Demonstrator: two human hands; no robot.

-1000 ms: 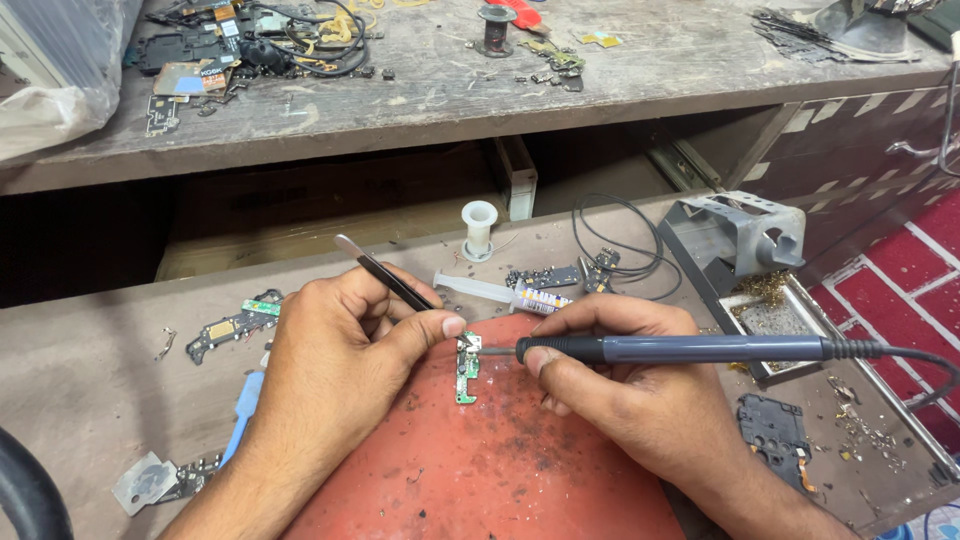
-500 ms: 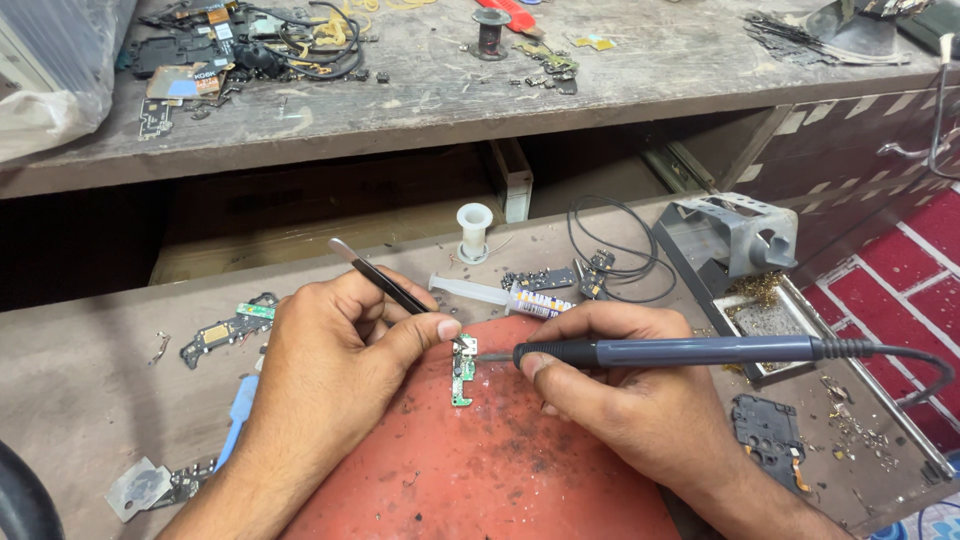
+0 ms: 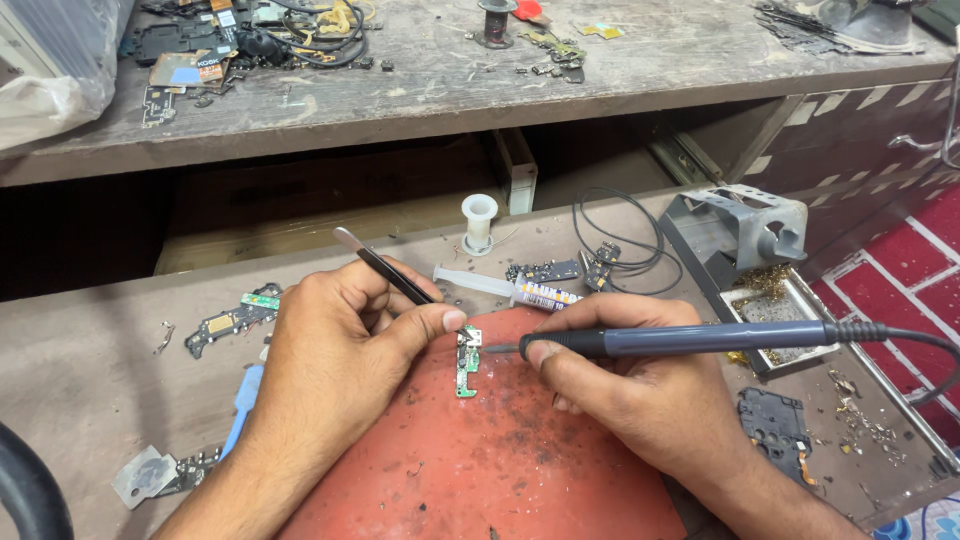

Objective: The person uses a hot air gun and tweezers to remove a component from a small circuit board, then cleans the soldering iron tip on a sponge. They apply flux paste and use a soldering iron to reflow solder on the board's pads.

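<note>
Small electronics repair workshop — a worn, scratched wooden bench. On the bench: a stained red mat, loose circuit boards left of the mat, a metal soldering-iron stand to its right. Above the bench, a shelf cluttered with cables and phone parts.

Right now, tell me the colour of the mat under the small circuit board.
Red-orange mat, smudged with dark marks, seen from the head view.
</note>
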